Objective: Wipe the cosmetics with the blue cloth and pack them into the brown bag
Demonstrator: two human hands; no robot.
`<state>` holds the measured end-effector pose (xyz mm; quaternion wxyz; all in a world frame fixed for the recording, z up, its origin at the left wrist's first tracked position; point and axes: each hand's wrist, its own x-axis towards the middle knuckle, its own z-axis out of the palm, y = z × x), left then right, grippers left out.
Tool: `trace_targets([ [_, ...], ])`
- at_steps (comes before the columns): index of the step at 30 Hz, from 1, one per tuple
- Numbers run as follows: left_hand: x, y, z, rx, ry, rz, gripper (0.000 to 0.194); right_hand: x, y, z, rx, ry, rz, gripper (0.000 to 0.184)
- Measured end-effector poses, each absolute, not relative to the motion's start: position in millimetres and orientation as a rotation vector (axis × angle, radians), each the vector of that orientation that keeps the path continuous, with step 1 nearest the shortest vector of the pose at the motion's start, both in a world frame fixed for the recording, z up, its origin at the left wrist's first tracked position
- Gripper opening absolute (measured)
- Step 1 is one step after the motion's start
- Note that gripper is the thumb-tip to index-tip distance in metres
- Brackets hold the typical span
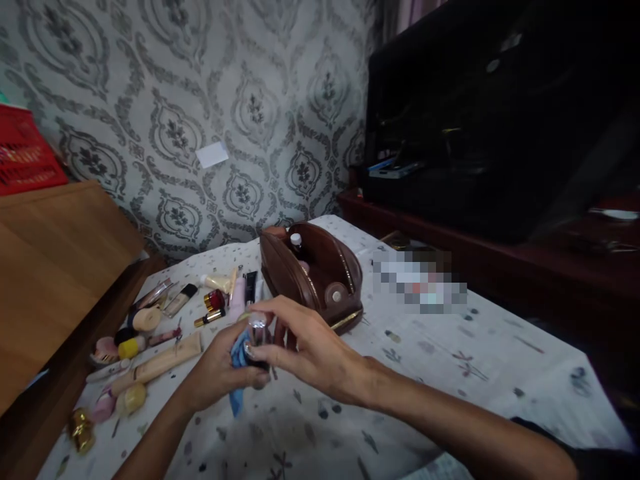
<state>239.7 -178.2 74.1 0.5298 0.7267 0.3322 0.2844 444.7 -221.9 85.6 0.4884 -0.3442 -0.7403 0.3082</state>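
Observation:
My left hand (220, 373) is closed around a blue cloth (238, 380) and a small dark bottle (258, 347) with a silvery cap. My right hand (307, 347) reaches across from the right and pinches the top of that bottle with its fingertips. Both hands hover low over the white flower-printed tablecloth (450, 353). Just behind them stands a brown leather cosmetic bag (313, 277), open at the top, with a white-capped bottle (296, 241) inside.
Several cosmetics lie scattered at the left: a beige tube (160, 363), lipsticks (214, 301), a yellow-capped item (131, 347) and a gold jar (80, 427). A wooden cabinet (50, 267) stands left, a red crate (25, 153) on it. A dark cabinet (500, 120) fills the right.

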Motion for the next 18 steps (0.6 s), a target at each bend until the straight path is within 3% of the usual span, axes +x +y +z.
trace_targets([
  [4, 268.0, -174.1, 94.5, 1.895, 0.748, 0.631, 0.048, 464.5, -217.9, 102.1, -0.784, -1.755, 0.791, 0.017],
  [8, 285.5, -146.8, 126.1, 2.119, 0.665, 0.603, 0.060, 496.3, -222.3, 123.0, -0.799, -1.561, 0.954, 0.034],
  [10, 296.4, -120.8, 142.1, 2.274, 0.691, 0.696, 0.051, 515.6, -221.9, 137.4, -0.866, -1.488, 0.901, 0.039],
  [13, 323.4, -73.1, 159.9, 2.544, 0.989, 0.885, 0.037, 541.0, -206.7, 153.6, -1.001, -1.479, 0.619, 0.031],
  [15, 347.7, -43.6, 165.7, 2.771, 1.230, 0.728, 0.032, 551.6, -186.0, 156.4, -1.137, -1.553, 0.368, 0.022],
  [18, 384.8, -11.8, 165.0, 3.080, 1.424, 0.137, 0.033, 556.8, -148.6, 151.7, -1.407, -1.727, 0.067, 0.009],
])
